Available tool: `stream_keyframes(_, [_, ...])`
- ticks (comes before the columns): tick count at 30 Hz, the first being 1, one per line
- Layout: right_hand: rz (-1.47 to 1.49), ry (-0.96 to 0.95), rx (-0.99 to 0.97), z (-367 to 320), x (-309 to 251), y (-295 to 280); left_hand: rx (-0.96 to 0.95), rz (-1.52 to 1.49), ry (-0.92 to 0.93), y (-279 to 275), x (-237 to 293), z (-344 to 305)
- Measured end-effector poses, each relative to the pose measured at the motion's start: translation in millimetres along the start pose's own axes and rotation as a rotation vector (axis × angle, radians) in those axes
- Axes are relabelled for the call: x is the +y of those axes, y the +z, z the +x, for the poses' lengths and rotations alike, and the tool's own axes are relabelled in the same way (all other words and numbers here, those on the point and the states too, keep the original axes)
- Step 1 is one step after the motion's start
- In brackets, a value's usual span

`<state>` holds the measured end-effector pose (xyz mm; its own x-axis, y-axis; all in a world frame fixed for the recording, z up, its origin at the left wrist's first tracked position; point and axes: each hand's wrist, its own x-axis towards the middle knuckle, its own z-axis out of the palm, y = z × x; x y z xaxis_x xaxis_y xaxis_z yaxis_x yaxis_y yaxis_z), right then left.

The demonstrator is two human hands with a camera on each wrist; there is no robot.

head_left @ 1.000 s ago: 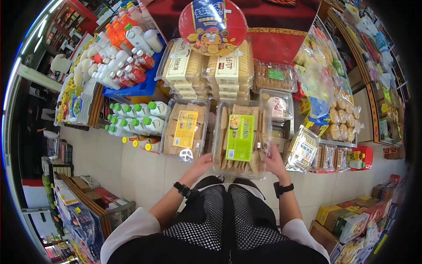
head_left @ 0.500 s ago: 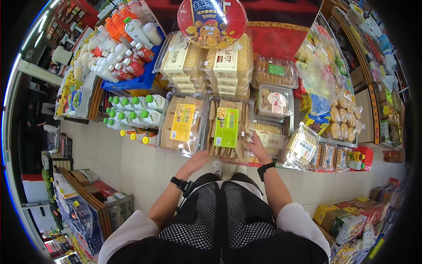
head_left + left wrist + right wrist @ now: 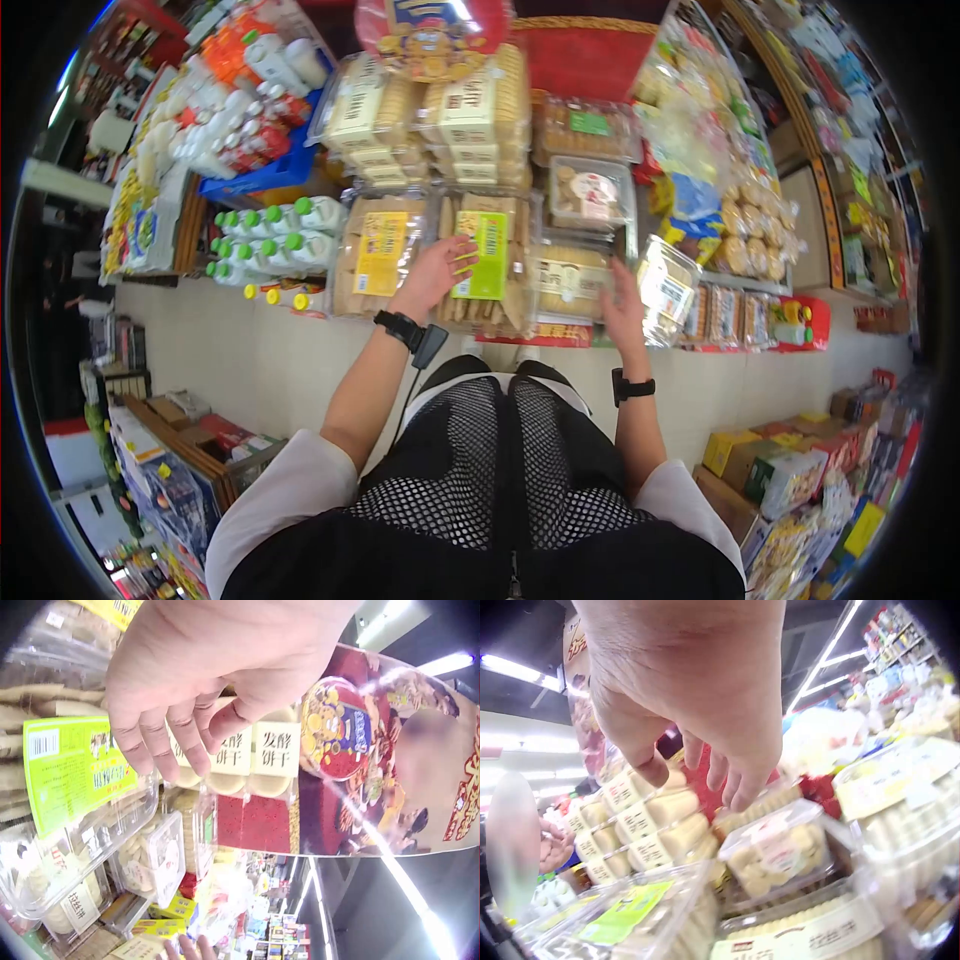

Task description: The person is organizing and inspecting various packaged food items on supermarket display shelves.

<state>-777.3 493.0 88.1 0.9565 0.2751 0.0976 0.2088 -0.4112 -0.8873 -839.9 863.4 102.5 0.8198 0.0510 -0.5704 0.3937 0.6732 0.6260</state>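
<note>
A clear plastic box of flat tan biscuits with a green label (image 3: 488,270) lies on the display, right of a similar box with a yellow label (image 3: 381,262). My left hand (image 3: 436,274) hovers over the left side of the green-labelled box, its fingers loosely bent and holding nothing. Farther right, my right hand (image 3: 624,308) is between a biscuit box with a cream label (image 3: 570,276) and a tilted clear box (image 3: 668,290). In the right wrist view, its fingers hang relaxed with nothing in them.
Behind stand stacked boxes of pale round biscuits (image 3: 470,115) and a box with a pink-and-white label (image 3: 592,192). Green-capped white bottles (image 3: 275,240) are at the left. Bagged buns (image 3: 752,235) sit at the right. Cartons (image 3: 775,455) stand on the floor side, lower right.
Both hands first held the green-labelled box raised; it was lowered beside the yellow-labelled one and released. My left hand has since moved over it, and my right hand away to the right.
</note>
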Motion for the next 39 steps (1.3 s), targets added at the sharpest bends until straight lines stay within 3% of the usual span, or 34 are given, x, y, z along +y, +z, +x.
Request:
stream_keyframes(3, [-0.129,0.125,0.399,-13,28,-65,-0.143,0.049,-0.145,27,-23,38])
stream_keyframes(5, [-0.314,0.173,0.549,-24,86,-96,-0.212,0.165,-0.222,61,-41,57])
stream_keyframes(8, [-0.362,0.254,0.487,-35,153,-116,-0.306,0.362,-0.307,117,-69,69])
stream_keyframes(12, [-0.177,0.471,0.432,-45,148,-119,-0.431,0.532,-0.338,154,-118,91])
stream_keyframes(14, [0.066,0.577,0.191,-46,154,-124,-0.433,0.554,-0.331,173,-134,93])
stream_keyframes(21, [0.233,0.538,0.249,-57,135,-115,-0.479,0.596,-0.391,185,-191,118])
stream_keyframes(24, [0.21,0.47,0.247,-52,118,-109,-0.477,0.62,-0.346,190,-183,101])
stream_keyframes(28, [0.198,0.368,0.187,-36,99,-83,-0.404,0.573,-0.204,170,-158,78])
stream_keyframes(29, [0.175,0.481,0.123,-32,93,-78,-0.349,0.564,-0.196,161,-153,74])
stream_keyframes(30, [0.18,0.471,0.108,-28,92,-68,-0.333,0.561,-0.185,152,-147,69])
stream_keyframes(32, [-0.01,0.365,0.015,-21,90,-45,-0.2,0.629,-0.148,131,-138,55])
stream_keyframes(33, [0.016,0.337,-0.025,-16,114,-26,-0.15,0.639,-0.115,126,-135,48])
stream_keyframes(36, [0.015,0.373,-0.099,-7,113,5,-0.111,0.636,-0.135,78,-143,57])
stream_keyframes(39, [0.007,0.328,-0.112,-5,81,14,-0.078,0.592,-0.106,72,-130,30])
